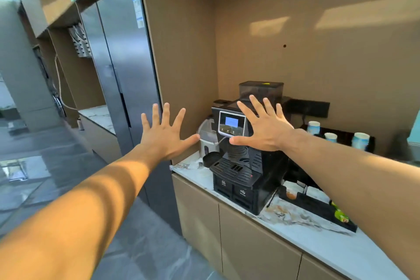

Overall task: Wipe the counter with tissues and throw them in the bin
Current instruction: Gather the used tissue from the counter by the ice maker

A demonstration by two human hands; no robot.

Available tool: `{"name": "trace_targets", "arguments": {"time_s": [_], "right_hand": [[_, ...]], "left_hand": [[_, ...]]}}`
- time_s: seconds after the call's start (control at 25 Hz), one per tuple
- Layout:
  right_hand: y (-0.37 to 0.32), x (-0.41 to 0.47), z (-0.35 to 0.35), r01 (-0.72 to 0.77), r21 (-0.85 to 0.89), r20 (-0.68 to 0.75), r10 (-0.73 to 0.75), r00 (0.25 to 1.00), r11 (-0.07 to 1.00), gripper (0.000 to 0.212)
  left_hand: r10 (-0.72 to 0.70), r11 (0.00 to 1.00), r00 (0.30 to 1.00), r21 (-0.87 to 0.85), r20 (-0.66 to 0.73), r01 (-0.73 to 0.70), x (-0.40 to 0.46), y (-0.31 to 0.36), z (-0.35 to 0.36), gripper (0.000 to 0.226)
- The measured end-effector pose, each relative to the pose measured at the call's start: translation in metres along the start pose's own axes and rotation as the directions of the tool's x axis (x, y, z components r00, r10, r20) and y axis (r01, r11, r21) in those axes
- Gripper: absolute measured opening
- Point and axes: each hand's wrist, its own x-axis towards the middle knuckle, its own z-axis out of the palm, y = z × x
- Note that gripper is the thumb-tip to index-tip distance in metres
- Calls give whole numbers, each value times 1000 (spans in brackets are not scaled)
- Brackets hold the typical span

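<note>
My left hand [162,133] and my right hand [261,125] are stretched out in front of me at chest height, palms away, fingers spread, holding nothing. Below them runs a white marbled counter [302,232] on beige cabinets. Brownish stains mark the counter top to the right of the coffee machine. A crumpled bit of something pale lies at the counter's left end [186,166]; I cannot tell whether it is tissue. No bin is in view.
A black coffee machine [241,173] stands on the counter with a white water jug [208,141] at its left. A black tray [318,209] with packets lies to its right, paper cups [360,141] behind. A tall grey fridge [122,70] stands left, over grey floor tiles.
</note>
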Motion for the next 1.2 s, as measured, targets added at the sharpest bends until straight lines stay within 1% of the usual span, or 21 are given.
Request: {"name": "trace_targets", "arguments": {"time_s": [0.28, 0.52, 0.6, 0.72, 0.84, 1.0, 1.12, 1.2], "right_hand": [[-60, 59, 75, 102, 27, 48, -104, 993, 994, 115], [-100, 123, 150, 143, 84, 93, -151, 984, 986, 118], [-113, 145, 178, 155, 118, 116, -168, 979, 981, 118], [-127, 189, 220, 135, 156, 190, -164, 968, 978, 118], [-134, 232, 253, 117, 155, 254, -154, 955, 981, 119], [-140, 268, 292, 94, 156, 322, -140, 936, 983, 119], [-147, 290, 326, 55, 165, 391, -117, 913, 985, 112], [-154, 303, 349, 20, 182, 424, -97, 901, 983, 108]], "left_hand": [[-17, 1000, 998, -20, 58, 18, 19, -54, 67, 105], [-54, 998, 990, -31, 134, 59, 55, -101, 134, 104], [-49, 999, 985, -14, 162, 52, 73, -111, 154, 103], [-33, 999, 977, -17, 210, 38, 104, -126, 192, 98], [-18, 1000, 969, -19, 248, 23, 133, -142, 228, 96], [-11, 1000, 958, -18, 287, 17, 167, -162, 273, 88], [19, 997, 957, -80, 291, 4, 199, -175, 316, 78], [96, 988, 946, -146, 309, -53, 219, -180, 348, 75]]}}
